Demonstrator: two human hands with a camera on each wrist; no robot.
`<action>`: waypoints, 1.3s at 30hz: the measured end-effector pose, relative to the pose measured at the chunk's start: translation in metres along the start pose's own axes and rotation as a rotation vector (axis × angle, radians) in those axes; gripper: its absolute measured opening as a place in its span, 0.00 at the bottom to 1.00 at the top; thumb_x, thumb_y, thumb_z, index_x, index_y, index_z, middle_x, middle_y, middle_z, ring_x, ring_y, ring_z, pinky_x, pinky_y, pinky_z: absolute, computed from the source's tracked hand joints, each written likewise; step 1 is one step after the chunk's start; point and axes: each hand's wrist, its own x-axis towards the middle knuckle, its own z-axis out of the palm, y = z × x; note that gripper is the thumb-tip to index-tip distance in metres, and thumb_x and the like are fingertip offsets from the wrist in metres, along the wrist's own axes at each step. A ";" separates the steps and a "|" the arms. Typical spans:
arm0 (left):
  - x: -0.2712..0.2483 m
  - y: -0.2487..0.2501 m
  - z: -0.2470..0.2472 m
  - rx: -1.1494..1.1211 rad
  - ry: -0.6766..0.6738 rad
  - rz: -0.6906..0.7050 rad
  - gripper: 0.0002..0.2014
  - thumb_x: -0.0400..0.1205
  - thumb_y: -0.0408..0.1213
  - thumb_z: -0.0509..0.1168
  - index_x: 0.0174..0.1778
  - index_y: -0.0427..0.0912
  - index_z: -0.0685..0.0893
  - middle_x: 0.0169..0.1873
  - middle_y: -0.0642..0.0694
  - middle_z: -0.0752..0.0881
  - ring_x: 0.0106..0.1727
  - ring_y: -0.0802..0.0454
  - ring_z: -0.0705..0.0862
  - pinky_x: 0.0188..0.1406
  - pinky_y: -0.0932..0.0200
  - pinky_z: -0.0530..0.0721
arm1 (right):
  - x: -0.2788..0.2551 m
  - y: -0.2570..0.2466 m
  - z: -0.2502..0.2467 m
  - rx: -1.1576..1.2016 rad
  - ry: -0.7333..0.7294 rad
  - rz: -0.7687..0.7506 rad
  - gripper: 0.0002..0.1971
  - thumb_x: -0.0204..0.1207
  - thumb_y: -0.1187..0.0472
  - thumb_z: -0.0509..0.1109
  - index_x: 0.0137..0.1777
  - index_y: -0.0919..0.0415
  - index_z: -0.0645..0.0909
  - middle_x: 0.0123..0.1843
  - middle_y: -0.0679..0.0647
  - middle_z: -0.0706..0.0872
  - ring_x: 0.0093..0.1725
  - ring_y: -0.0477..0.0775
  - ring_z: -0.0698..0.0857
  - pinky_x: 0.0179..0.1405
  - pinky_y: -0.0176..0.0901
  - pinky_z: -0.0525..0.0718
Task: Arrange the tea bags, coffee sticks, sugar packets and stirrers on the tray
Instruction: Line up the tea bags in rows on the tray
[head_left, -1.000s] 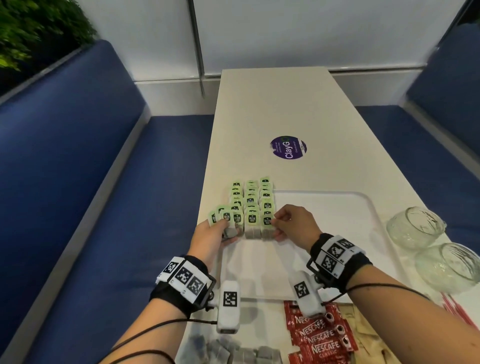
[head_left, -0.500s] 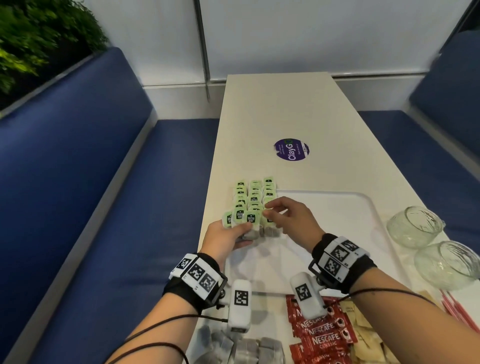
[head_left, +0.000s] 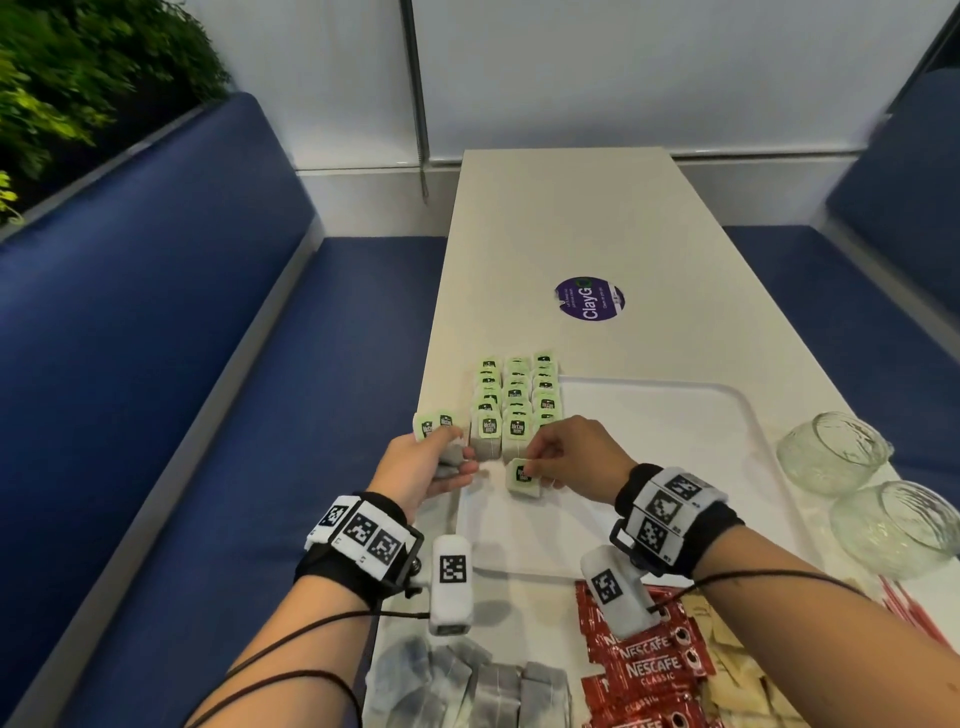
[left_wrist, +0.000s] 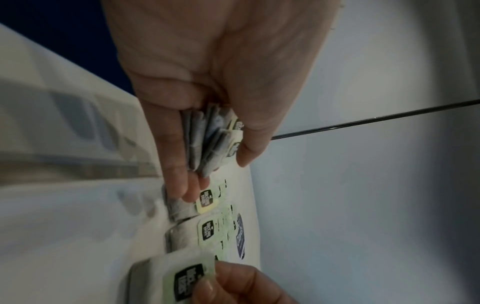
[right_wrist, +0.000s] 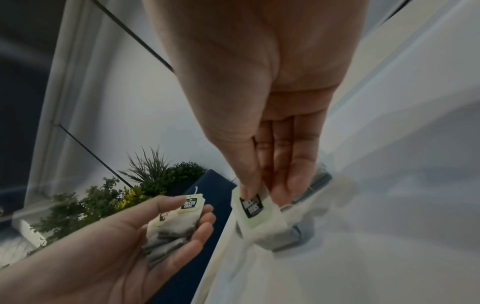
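Left hand (head_left: 423, 470) cupped at the tray's (head_left: 675, 415) left edge, curled round a small bundle of tea bags (left_wrist: 210, 139), likely a ready supply for feeding the rows. Laid tea bags (head_left: 514, 400) run in three overlapping columns, green tags up, grey pouches below. Right hand (head_left: 571, 457) pinches one tea bag (head_left: 522, 475) by its tag, lowering it at the near end of the right column.

Our left hand (head_left: 423, 470) sits palm-up w/ fingers curled round a small bunch of tea bags (head_left: 441, 439). Our right hand (head_left: 574, 457) is palm-down, thumb & forefinger pinching one tea bag's tag (head_left: 523, 475). Both forearms reach fwd, wrists banded.
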 end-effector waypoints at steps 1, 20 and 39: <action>0.001 0.001 -0.001 -0.022 0.012 -0.003 0.14 0.85 0.36 0.64 0.54 0.24 0.84 0.46 0.32 0.92 0.44 0.42 0.93 0.41 0.54 0.92 | 0.003 -0.001 0.003 -0.006 0.008 -0.001 0.04 0.71 0.63 0.80 0.41 0.62 0.87 0.31 0.55 0.89 0.28 0.47 0.86 0.34 0.38 0.86; 0.006 0.002 -0.019 -0.120 0.075 0.097 0.11 0.87 0.28 0.57 0.58 0.27 0.82 0.49 0.32 0.91 0.50 0.38 0.92 0.48 0.52 0.91 | 0.038 -0.047 0.013 -0.062 -0.325 0.128 0.08 0.73 0.63 0.77 0.45 0.70 0.88 0.33 0.55 0.88 0.28 0.47 0.85 0.29 0.39 0.85; -0.005 -0.003 0.006 0.055 -0.070 0.089 0.07 0.84 0.28 0.66 0.56 0.34 0.85 0.43 0.37 0.92 0.41 0.44 0.93 0.44 0.54 0.92 | 0.027 -0.030 0.007 0.189 0.241 -0.040 0.06 0.77 0.53 0.72 0.51 0.51 0.87 0.42 0.47 0.85 0.36 0.46 0.83 0.45 0.42 0.83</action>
